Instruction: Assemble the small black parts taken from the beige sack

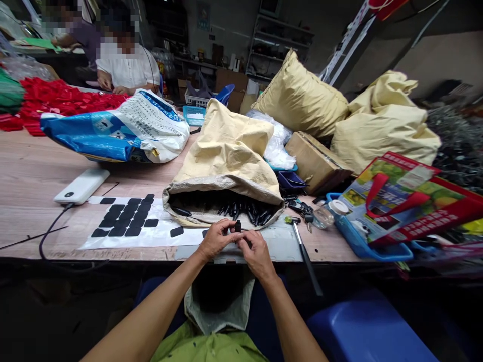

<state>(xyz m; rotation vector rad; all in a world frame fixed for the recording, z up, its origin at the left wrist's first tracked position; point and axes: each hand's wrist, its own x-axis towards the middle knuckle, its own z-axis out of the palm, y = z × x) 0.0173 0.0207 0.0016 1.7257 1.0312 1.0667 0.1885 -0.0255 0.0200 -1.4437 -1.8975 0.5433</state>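
My left hand [216,240] pinches a small black piece [238,227], which stands upright between thumb and fingers. Its exact kind is too small to make out. Closed fingers of my right hand [257,254] meet it from below; their tips hide its lower end. Just beyond both hands lies a cream cloth sack [230,146], its mouth facing me. Many slim black pen-like parts [251,213] fill the opening. On the left, a white sheet [124,241] carries rows of black rounded patches [126,216]. Right of my hands lies a hammer [301,244] with a dark handle overhanging the table edge.
A white power bank [82,186] with a cable lies left. Behind it rest a blue-white bag [124,128] and a red heap [64,103]. A blue basket [354,239] holding a colourful bag stands right. An open sack [219,306] hangs at my lap. Two people sit across.
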